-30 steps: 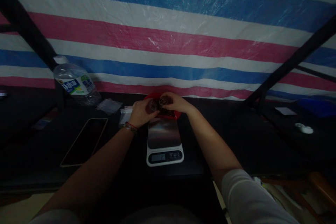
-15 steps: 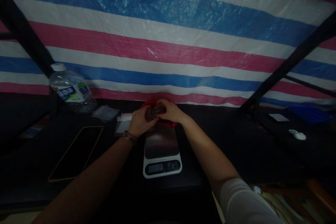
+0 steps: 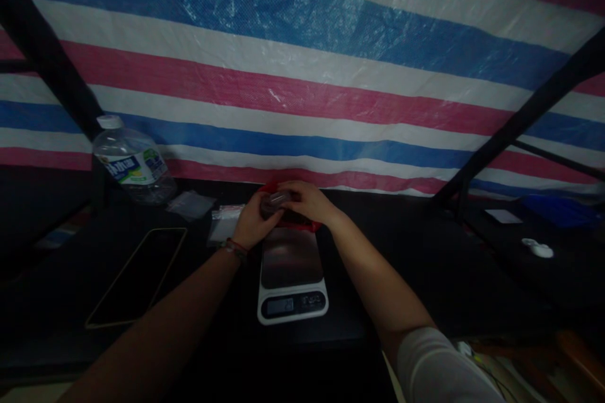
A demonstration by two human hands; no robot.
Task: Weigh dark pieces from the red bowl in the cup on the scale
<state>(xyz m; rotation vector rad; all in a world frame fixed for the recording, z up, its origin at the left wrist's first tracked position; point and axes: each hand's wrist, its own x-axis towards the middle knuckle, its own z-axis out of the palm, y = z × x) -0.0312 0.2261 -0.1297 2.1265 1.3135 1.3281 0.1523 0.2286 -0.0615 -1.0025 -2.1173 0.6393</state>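
Observation:
Both hands meet around a small clear plastic thing [image 3: 275, 202] with a dark brownish tint; its exact kind is hard to make out in the dim light. My left hand [image 3: 251, 221] grips its near left side, fingers partly hidden. From the right, my right hand [image 3: 307, 203] is closed on it too, with bent fingers over its top. Beneath and behind the hands is a red plastic bag or container [image 3: 302, 223], mostly covered by them. Just in front stands a white kitchen scale [image 3: 292, 264] with a metal plate and a lit display, its far end hidden.
Clear zip bags [image 3: 225, 225] and another clear bag [image 3: 191, 204] lie left of the hands. A phone [image 3: 139, 277] and a large plastic bottle [image 3: 135, 164] are farther left. White earbuds [image 3: 537, 248], a white card [image 3: 503, 216] and a blue item [image 3: 560, 211] lie at right.
The fingers have shifted slightly around the clear plastic thing, which shows at a different angle. The red plastic behind the left hand looks somewhat changed in shape. The scale stays in place.

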